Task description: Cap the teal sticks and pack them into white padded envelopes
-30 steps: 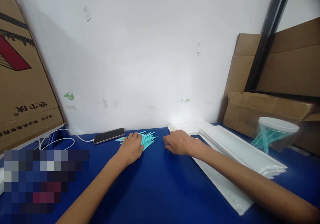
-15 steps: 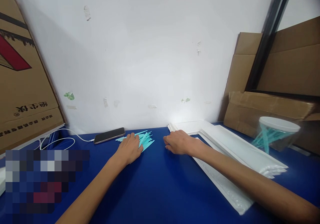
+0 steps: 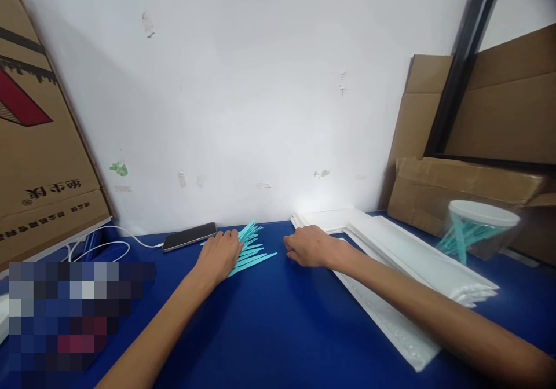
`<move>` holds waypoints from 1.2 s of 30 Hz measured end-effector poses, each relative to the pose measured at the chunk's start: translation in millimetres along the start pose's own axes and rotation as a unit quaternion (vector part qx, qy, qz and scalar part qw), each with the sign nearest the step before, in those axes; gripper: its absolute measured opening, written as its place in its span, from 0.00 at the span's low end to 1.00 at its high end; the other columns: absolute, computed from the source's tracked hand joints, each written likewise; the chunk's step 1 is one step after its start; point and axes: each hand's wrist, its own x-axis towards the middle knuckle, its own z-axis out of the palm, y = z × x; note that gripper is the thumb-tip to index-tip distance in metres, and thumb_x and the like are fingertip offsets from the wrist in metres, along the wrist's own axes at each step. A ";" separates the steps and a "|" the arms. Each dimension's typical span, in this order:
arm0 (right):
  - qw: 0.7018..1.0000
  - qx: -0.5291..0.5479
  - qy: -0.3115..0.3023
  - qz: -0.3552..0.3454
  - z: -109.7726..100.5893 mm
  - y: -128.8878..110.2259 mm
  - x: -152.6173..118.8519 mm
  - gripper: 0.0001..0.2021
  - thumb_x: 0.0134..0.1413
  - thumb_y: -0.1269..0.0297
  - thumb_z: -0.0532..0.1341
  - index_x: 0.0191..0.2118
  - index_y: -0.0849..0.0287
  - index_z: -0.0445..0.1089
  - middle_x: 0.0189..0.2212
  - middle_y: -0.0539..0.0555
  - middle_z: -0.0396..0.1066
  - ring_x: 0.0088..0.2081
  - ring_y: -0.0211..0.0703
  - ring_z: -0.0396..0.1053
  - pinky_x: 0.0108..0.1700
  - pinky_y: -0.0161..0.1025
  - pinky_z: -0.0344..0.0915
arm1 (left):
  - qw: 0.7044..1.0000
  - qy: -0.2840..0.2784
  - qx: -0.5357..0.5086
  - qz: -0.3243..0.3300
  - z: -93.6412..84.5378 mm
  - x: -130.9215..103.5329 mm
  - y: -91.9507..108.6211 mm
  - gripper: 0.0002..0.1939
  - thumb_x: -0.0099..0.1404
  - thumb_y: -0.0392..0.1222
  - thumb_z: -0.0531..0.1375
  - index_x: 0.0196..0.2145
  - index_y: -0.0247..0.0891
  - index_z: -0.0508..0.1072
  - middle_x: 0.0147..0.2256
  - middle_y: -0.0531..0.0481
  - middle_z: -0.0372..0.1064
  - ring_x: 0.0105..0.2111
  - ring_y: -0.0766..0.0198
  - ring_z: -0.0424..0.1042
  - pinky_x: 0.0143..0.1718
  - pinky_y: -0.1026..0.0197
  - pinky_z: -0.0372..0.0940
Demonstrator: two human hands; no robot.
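My left hand (image 3: pixel 220 254) lies palm down on a loose pile of thin turquoise sticks (image 3: pixel 252 253), whose pointed ends fan out to its right on the blue table (image 3: pixel 260 331). Its fingers are spread a little and cover part of the pile. To the right, my right hand (image 3: pixel 307 246) is held with curled fingers pressed together, beside the left end of the white plastic bags (image 3: pixel 417 256). What its fingertips hold, if anything, is hidden. A clear container with a white rim (image 3: pixel 484 212) at the right holds more turquoise sticks.
A phone (image 3: pixel 189 237) with a white cable lies left of the pile, near the white wall. Cardboard (image 3: pixel 52 146) stands at the left. More boxes (image 3: pixel 464 183) and a dark frame stand at the right. The lower left is pixelated.
My left hand has shifted slightly left, and the turquoise sticks are more spread out to its right. My right hand has stayed in nearly the same place.
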 end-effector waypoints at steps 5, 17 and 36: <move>1.000 0.005 0.011 -0.001 0.3 1.6 -0.6 0.11 0.64 0.62 0.58 0.46 0.60 0.75 0.39 0.62 0.78 0.41 0.56 0.77 0.38 0.41 0.67 | 1.000 0.015 -0.002 -0.008 -4.3 -1.6 -0.7 0.18 0.75 0.42 0.45 0.44 0.27 0.70 0.37 0.31 0.73 0.43 0.41 0.73 0.39 0.50 0.66; 0.958 0.102 0.255 0.088 -7.4 8.3 5.9 0.20 0.72 0.53 0.43 0.50 0.56 0.68 0.35 0.58 0.77 0.37 0.52 0.75 0.36 0.40 0.61 | 0.970 0.097 -0.222 -0.036 -35.8 -4.2 -4.7 0.17 0.75 0.52 0.40 0.43 0.39 0.61 0.27 0.49 0.71 0.24 0.57 0.72 0.26 0.60 0.61; 0.719 0.582 0.345 -0.159 -25.7 -11.9 -15.9 0.20 0.69 0.49 0.50 0.62 0.46 0.59 0.51 0.54 0.69 0.44 0.43 0.70 0.45 0.43 0.68 | 0.785 0.162 -0.598 -0.015 -29.7 -31.2 84.1 0.12 0.72 0.50 0.50 0.43 0.39 0.65 0.24 0.55 0.68 0.22 0.64 0.69 0.26 0.63 0.64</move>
